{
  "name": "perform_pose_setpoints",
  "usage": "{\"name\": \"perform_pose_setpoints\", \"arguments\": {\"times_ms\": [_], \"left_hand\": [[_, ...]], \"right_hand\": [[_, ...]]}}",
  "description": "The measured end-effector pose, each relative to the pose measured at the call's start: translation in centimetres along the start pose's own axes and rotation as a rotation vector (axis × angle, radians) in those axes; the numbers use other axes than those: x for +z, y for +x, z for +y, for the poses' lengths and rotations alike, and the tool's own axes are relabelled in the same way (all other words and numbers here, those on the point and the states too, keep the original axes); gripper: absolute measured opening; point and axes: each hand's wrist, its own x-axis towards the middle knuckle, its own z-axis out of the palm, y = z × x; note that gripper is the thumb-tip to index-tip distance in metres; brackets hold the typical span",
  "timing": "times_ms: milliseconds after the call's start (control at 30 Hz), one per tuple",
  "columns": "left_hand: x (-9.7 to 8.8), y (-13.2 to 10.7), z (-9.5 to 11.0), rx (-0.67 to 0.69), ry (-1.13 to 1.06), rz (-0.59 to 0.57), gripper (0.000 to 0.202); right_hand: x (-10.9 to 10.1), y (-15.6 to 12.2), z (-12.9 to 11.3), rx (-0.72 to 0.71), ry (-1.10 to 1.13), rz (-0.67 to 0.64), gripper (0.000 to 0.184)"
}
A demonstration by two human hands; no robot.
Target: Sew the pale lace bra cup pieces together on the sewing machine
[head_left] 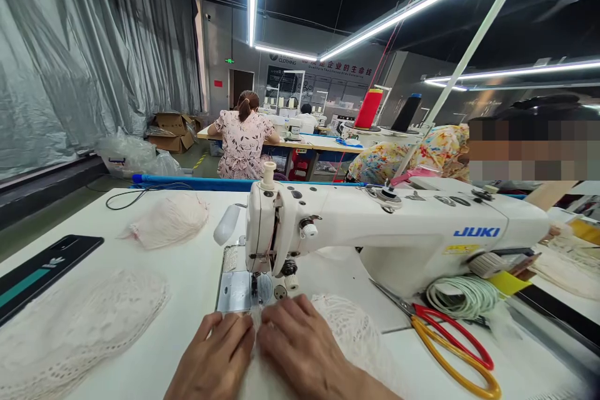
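Note:
Side by side below the sewing machine's presser foot [254,285], both my hands bear on white lace fabric [255,381]. My left hand [215,353] has its fingers bent and close together at the fabric's left edge. Beside it, my right hand [304,344] is curled over the fabric, its fingertips near the metal needle plate [234,290]. More lace [347,325] spreads out to the right of my right hand. The white sewing machine [337,215] stands just beyond my hands. The hands hide much of the held fabric, and thumb contact is partly covered.
Scissors [454,350] with red and yellow handles lie right, by a coil of pale cord [462,295]. Lace pieces [84,319] and a gathered white piece [169,220] rest left, near a dark phone box [44,269]. Other people sit beyond, one in a floral top [241,144].

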Motion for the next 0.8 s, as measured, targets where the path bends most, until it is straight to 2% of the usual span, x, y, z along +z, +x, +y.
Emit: {"name": "perform_pose_setpoints", "arguments": {"times_ms": [67, 167, 467, 700, 800], "left_hand": [[0.2, -0.2, -0.2, 0.007, 0.002, 0.022, 0.032], [0.4, 0.1, -0.8, 0.030, -0.005, 0.056, 0.036], [0.4, 3.1, -3.4, 0.000, 0.018, 0.007, 0.031], [1.4, 2.7, -4.5, -0.168, -0.082, -0.113, 0.023], [0.8, 2.4, -4.5, -0.156, -0.122, -0.085, 0.024]], "right_hand": [[0.1, -0.8, 0.0, -0.039, 0.038, 0.013, 0.022], [0.7, -1.5, 0.4, 0.012, 0.025, -0.003, 0.032], [0.8, 0.1, 2.9, 0.142, 0.029, -0.087, 0.030], [0.9, 0.3, 4.5, 0.094, 0.052, -0.108, 0.032], [0.1, 0.1, 3.9, 0.056, 0.077, -0.138, 0.035]]}}
